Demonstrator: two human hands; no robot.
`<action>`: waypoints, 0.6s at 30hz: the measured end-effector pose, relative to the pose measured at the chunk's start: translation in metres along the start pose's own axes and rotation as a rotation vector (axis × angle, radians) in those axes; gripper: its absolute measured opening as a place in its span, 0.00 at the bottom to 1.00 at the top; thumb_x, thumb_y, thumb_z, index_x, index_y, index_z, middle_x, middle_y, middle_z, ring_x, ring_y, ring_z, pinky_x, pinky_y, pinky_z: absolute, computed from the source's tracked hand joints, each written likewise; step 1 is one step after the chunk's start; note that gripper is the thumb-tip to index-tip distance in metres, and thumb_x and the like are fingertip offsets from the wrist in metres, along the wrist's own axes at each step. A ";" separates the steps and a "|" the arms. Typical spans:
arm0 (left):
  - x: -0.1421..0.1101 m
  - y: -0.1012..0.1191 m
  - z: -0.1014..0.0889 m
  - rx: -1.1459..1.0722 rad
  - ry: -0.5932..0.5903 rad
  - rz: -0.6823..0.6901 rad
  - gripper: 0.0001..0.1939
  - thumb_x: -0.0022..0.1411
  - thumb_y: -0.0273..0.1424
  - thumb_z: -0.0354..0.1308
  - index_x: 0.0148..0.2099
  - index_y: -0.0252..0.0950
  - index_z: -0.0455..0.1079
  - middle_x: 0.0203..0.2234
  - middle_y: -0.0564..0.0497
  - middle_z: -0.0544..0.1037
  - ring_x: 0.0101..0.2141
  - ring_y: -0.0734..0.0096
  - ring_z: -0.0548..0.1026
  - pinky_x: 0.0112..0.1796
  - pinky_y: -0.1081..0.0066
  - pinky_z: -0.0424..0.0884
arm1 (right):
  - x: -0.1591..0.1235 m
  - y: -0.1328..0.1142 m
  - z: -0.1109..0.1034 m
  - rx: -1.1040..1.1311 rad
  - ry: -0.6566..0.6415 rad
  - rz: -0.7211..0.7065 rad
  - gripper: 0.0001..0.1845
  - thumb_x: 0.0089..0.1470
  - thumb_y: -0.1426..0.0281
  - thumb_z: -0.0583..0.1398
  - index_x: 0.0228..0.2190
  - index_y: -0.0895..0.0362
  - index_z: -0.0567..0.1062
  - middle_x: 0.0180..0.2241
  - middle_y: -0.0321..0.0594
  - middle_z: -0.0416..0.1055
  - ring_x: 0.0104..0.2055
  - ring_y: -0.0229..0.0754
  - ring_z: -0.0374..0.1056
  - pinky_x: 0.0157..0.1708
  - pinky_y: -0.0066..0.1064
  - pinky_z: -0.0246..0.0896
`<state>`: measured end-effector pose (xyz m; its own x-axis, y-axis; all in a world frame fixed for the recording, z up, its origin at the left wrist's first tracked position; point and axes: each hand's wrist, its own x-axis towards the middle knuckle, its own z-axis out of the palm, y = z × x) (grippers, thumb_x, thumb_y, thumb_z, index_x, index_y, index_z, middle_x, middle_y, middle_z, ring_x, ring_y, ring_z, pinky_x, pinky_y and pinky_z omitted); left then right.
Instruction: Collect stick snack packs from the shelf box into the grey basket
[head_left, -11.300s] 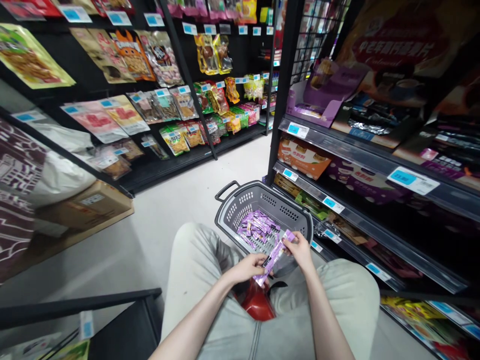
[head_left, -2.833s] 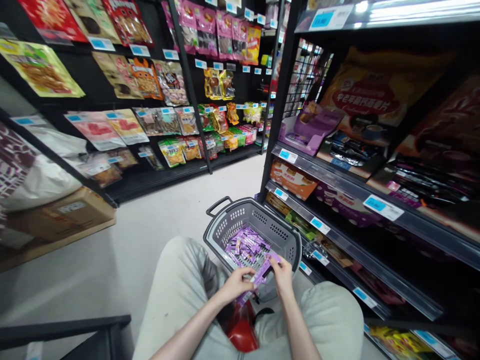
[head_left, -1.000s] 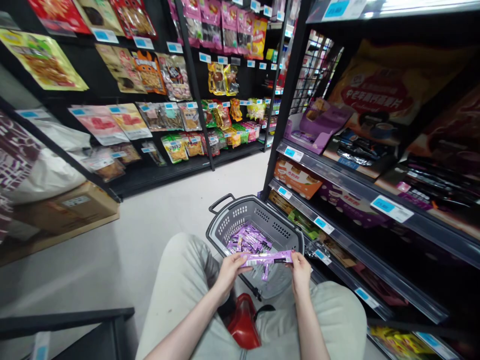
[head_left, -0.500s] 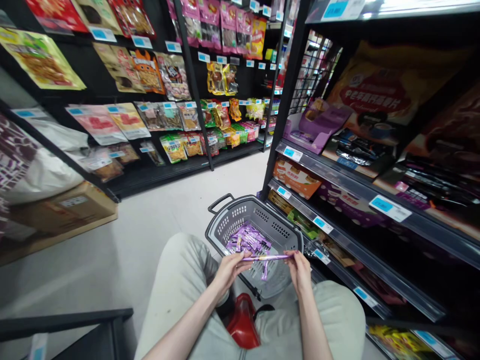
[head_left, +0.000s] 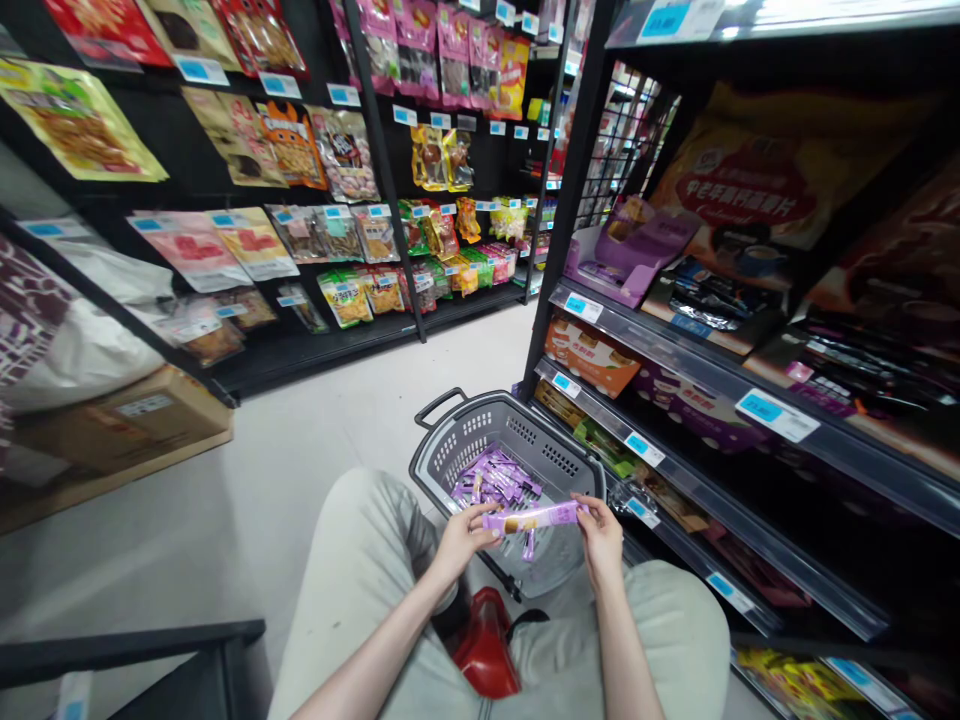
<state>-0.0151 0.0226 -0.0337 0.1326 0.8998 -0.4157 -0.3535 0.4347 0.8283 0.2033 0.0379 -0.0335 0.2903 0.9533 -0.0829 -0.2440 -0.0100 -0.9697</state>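
A seated person in pale trousers stretches a purple stick packet (head_left: pixel 534 517) level between two bare hands above a grey shopping basket (head_left: pixel 517 480) in a store aisle. The left hand (head_left: pixel 463 537) pinches one end of the packet between thumb and fingers, while the right hand (head_left: pixel 598 529) pinches the opposite end, the printed face with its brown and yellow picture turned up toward the camera. Just beyond the left hand, a heap of purple packets (head_left: pixel 496 476) lies on the basket's floor, and a single packet (head_left: pixel 529 545) lies apart from it, in the space between the hands and below the held one. The basket's black handle (head_left: pixel 441 405) sticks out past the left hand, on its far side. Below and between the two hands, a glossy red object (head_left: pixel 487 645) sits between the person's knees. Beside the right hand rises a dark shelf unit (head_left: pixel 675 390) bearing an open purple carton (head_left: pixel 626 255); well beyond the left hand, bagged snacks (head_left: pixel 292 140) hang on a black rack.
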 end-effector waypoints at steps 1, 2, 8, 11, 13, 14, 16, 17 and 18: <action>0.000 0.000 0.000 0.005 0.004 -0.002 0.25 0.35 0.26 0.64 0.40 0.30 0.67 0.25 0.50 0.75 0.27 0.69 0.73 0.34 0.67 0.70 | 0.000 0.000 0.000 -0.002 0.003 -0.003 0.09 0.37 0.72 0.60 0.28 0.58 0.71 0.35 0.43 0.72 0.39 0.43 0.65 0.41 0.36 0.57; 0.000 0.000 0.000 0.009 0.007 0.000 0.24 0.35 0.26 0.64 0.39 0.30 0.68 0.25 0.50 0.75 0.27 0.69 0.73 0.33 0.67 0.70 | 0.000 0.000 -0.001 -0.001 0.006 -0.004 0.09 0.37 0.72 0.60 0.28 0.58 0.71 0.35 0.44 0.72 0.39 0.43 0.65 0.42 0.37 0.57; -0.001 0.001 0.002 0.000 0.016 0.001 0.22 0.33 0.28 0.65 0.36 0.29 0.70 0.25 0.49 0.76 0.28 0.68 0.73 0.32 0.67 0.70 | 0.000 -0.001 0.000 0.017 0.020 -0.012 0.09 0.37 0.73 0.60 0.27 0.58 0.72 0.34 0.43 0.72 0.38 0.42 0.66 0.42 0.36 0.57; -0.002 0.002 0.002 -0.004 0.011 -0.001 0.22 0.34 0.27 0.65 0.36 0.29 0.70 0.26 0.49 0.76 0.27 0.68 0.73 0.32 0.67 0.70 | 0.000 0.000 0.000 0.036 0.026 -0.007 0.09 0.36 0.73 0.60 0.27 0.57 0.72 0.33 0.41 0.72 0.38 0.40 0.66 0.41 0.34 0.58; -0.003 0.004 0.003 -0.004 0.014 -0.009 0.21 0.35 0.27 0.65 0.36 0.29 0.70 0.26 0.49 0.76 0.28 0.68 0.73 0.32 0.68 0.71 | 0.000 0.001 0.000 0.037 0.033 0.001 0.09 0.36 0.73 0.61 0.27 0.57 0.72 0.33 0.40 0.73 0.37 0.40 0.66 0.40 0.33 0.58; -0.003 0.004 0.003 -0.006 0.018 -0.014 0.21 0.35 0.26 0.65 0.37 0.29 0.70 0.27 0.48 0.76 0.28 0.68 0.73 0.31 0.69 0.71 | 0.001 0.000 0.000 0.029 0.037 0.008 0.09 0.35 0.73 0.61 0.27 0.57 0.73 0.32 0.39 0.73 0.37 0.39 0.66 0.40 0.32 0.58; -0.004 0.006 0.002 -0.023 0.026 -0.021 0.23 0.36 0.25 0.65 0.40 0.30 0.69 0.28 0.47 0.76 0.29 0.67 0.74 0.30 0.69 0.71 | 0.002 -0.001 -0.001 0.012 0.043 0.043 0.10 0.35 0.73 0.60 0.27 0.57 0.74 0.31 0.39 0.73 0.35 0.40 0.67 0.38 0.32 0.59; -0.004 0.007 0.002 -0.039 0.029 -0.021 0.25 0.37 0.25 0.64 0.42 0.31 0.67 0.29 0.47 0.76 0.29 0.67 0.74 0.30 0.69 0.72 | 0.002 -0.002 -0.002 0.015 0.038 0.070 0.10 0.35 0.73 0.60 0.27 0.57 0.74 0.31 0.40 0.73 0.35 0.40 0.67 0.37 0.32 0.60; -0.005 0.007 0.001 -0.058 0.033 -0.022 0.27 0.39 0.25 0.64 0.45 0.31 0.65 0.28 0.47 0.76 0.29 0.67 0.74 0.30 0.69 0.72 | 0.003 -0.003 -0.003 0.029 0.020 0.102 0.10 0.36 0.73 0.59 0.27 0.57 0.75 0.32 0.40 0.73 0.35 0.41 0.67 0.37 0.32 0.60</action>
<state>-0.0176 0.0217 -0.0253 0.1109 0.8881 -0.4461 -0.4042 0.4504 0.7961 0.2075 0.0396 -0.0311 0.2814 0.9415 -0.1853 -0.3001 -0.0971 -0.9490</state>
